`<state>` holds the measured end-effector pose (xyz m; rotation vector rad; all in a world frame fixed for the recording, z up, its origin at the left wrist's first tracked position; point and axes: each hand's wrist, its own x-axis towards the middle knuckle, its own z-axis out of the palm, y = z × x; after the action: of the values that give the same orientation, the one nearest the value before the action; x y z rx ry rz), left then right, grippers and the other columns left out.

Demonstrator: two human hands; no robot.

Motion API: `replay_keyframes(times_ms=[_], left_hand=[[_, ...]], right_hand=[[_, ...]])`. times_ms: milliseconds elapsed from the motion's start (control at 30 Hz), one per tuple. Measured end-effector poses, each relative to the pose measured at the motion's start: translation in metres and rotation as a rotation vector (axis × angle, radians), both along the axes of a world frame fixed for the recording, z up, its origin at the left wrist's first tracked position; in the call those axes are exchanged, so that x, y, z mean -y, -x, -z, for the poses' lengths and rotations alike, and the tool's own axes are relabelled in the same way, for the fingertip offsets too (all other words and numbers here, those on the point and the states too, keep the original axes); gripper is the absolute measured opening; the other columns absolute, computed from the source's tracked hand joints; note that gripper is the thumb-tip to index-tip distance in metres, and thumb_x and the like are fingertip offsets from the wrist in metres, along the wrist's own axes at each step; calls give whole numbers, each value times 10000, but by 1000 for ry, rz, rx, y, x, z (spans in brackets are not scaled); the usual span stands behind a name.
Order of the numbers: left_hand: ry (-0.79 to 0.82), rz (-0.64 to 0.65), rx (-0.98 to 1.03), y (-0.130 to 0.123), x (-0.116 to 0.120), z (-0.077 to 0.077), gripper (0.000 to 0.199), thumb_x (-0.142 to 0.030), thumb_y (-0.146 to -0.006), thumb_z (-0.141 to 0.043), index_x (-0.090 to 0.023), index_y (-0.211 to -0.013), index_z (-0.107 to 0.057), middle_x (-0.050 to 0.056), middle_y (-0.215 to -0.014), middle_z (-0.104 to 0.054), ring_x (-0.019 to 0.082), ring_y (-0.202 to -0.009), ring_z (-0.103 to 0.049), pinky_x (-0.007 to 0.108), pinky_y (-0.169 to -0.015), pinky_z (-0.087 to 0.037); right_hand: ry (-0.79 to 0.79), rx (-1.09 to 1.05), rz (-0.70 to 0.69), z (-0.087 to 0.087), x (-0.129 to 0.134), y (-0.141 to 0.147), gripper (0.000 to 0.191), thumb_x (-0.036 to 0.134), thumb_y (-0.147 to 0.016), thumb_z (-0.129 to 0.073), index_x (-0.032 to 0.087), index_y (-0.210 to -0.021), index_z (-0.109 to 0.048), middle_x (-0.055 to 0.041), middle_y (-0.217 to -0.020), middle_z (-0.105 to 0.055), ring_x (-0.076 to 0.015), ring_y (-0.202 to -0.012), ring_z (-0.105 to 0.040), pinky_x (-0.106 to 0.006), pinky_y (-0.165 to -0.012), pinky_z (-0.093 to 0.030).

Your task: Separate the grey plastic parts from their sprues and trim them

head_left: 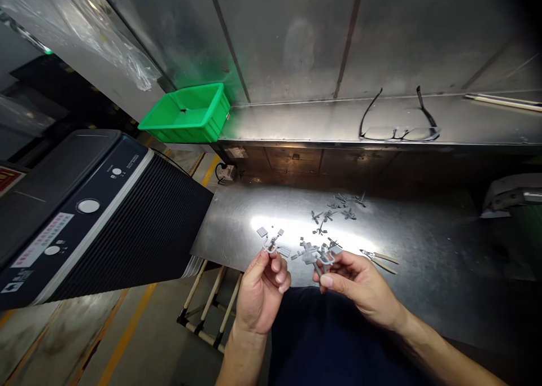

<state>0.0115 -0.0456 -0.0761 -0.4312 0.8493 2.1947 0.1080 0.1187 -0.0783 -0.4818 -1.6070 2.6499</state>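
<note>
Steel bench (pixel 423 262), sprues (pixel 271 244) upright in hands (pixel 261 295) (pixel 359 284)

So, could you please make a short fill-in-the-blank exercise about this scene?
1. The left hand and the right hand each hold ____ plastic pieces.
2. The plastic bin near the wall is ____.
3. The pliers on the steel table lie beside the ____ hand.

Missing words: gray; green; right.
</note>
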Motion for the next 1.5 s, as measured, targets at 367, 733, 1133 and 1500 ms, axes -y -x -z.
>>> replay_keyframes(times_ms=[367,733,1133,1500], left_hand=[[16,3,2,-3,0,0,227,-293,-740,-804,-131,-759,-646,-19,-648,-485,79,-539,-450,191,-450,-395],[12,9,14,-3,0,5,231,-297,-739,-808,-131,-762,-649,-20,-648,-488,77,-535,-452,193,-450,-397],[7,14,4,-2,1,6,212,-302,-792,-762,-131,-771,-638,-17,-660,-487,75,-545,-454,190,-460,-396],[26,15,3,-3,-2,5,223,-288,-781,-772,-130,-785,-615,-21,-674,-471,70,-549,-427,191,-469,-386]], right_hand=[[170,9,-49,8,1,-4,206,291,-805,-803,156,-899,-678,-49,-858,-729,-82,-673,-659,-161,-686,-543],[60,15,0,5,4,-3,222,314,-772,-825,158,-867,-700,-47,-818,-718,-89,-659,-641,-170,-656,-546],[-10,-43,8,5,4,-1,126,257,-799,-800,195,-883,-730,-22,-831,-706,-79,-726,-622,-159,-709,-523],[-6,-18,25,5,4,2,177,267,-783,-812,170,-894,-714,-21,-821,-696,-82,-727,-618,-174,-705,-520]])
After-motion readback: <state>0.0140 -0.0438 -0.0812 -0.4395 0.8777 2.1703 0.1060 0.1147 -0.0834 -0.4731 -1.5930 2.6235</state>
